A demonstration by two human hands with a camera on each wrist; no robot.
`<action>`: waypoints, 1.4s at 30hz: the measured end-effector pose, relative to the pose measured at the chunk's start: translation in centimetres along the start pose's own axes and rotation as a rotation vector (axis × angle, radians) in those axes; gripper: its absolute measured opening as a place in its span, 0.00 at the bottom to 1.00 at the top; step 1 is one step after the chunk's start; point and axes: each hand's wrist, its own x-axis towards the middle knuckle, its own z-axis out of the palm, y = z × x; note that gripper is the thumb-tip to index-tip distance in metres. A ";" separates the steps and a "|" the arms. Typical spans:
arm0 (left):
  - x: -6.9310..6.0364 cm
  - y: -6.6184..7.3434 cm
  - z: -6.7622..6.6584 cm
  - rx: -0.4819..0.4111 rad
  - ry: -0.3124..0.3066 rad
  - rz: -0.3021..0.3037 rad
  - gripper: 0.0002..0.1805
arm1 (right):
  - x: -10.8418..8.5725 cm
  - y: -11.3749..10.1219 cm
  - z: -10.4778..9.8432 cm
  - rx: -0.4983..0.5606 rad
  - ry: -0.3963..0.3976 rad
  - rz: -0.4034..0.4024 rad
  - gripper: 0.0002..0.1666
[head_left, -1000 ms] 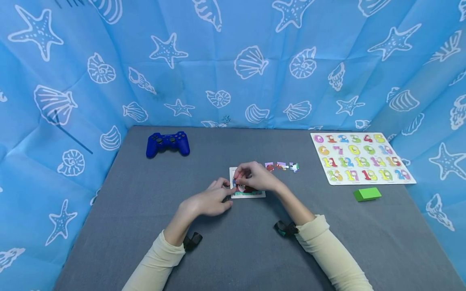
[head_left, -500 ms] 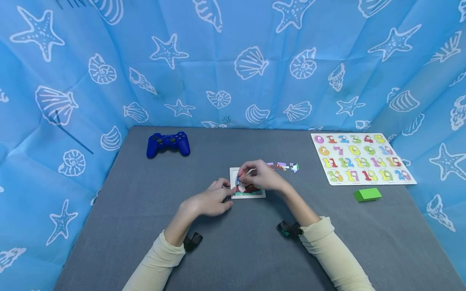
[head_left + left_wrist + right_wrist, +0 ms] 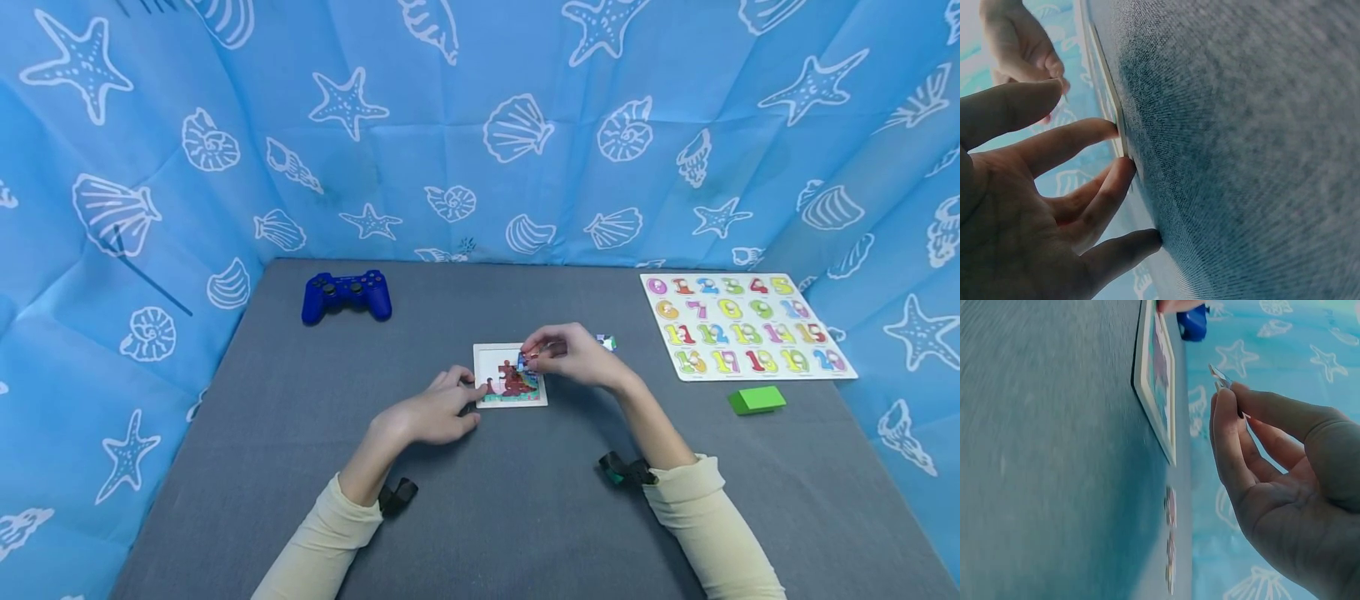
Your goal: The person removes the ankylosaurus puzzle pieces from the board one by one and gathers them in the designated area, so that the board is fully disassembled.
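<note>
A small jigsaw puzzle tray point(image 3: 512, 405) with a pale rim lies mid-table, partly filled with brown and green pieces. My left hand point(image 3: 431, 414) rests at its left side with the fingers spread; in the left wrist view fingertips point(image 3: 1107, 129) touch the tray's edge. Above the tray's upper right part, my right hand point(image 3: 581, 358) pinches a bluish jigsaw piece point(image 3: 522, 362) between thumb and fingers. The right wrist view shows this piece point(image 3: 1220, 377) lifted clear of the tray. Loose jigsaw pieces point(image 3: 1170, 507) lie in a row beyond the tray, mostly hidden by the right hand in the head view.
A blue game controller point(image 3: 347, 297) sits at the back left. At the right lie a number puzzle board point(image 3: 750, 329) and a green block point(image 3: 757, 401). A blue shell-patterned curtain point(image 3: 480, 133) hangs behind and beside the grey table point(image 3: 495, 517).
My right hand has moved right across the tray with the pinched jigsaw piece, uncovering the tray's left and middle parts. My left hand has stayed in place.
</note>
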 end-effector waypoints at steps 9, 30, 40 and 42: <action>0.0 0.1 0.0 -0.006 0.007 0.003 0.31 | -1.6 1.1 -2.0 0.032 0.020 -0.007 0.15; -0.1 0.0 0.0 -0.008 0.010 -0.005 0.30 | -2.9 4.1 -3.5 -0.059 0.038 0.067 0.14; -0.1 0.0 0.0 -0.008 0.008 0.002 0.31 | -2.5 4.2 -3.3 -0.090 0.068 0.055 0.12; -0.1 0.0 0.0 -0.005 0.008 0.001 0.31 | -2.4 4.2 -3.3 -0.102 0.073 0.053 0.12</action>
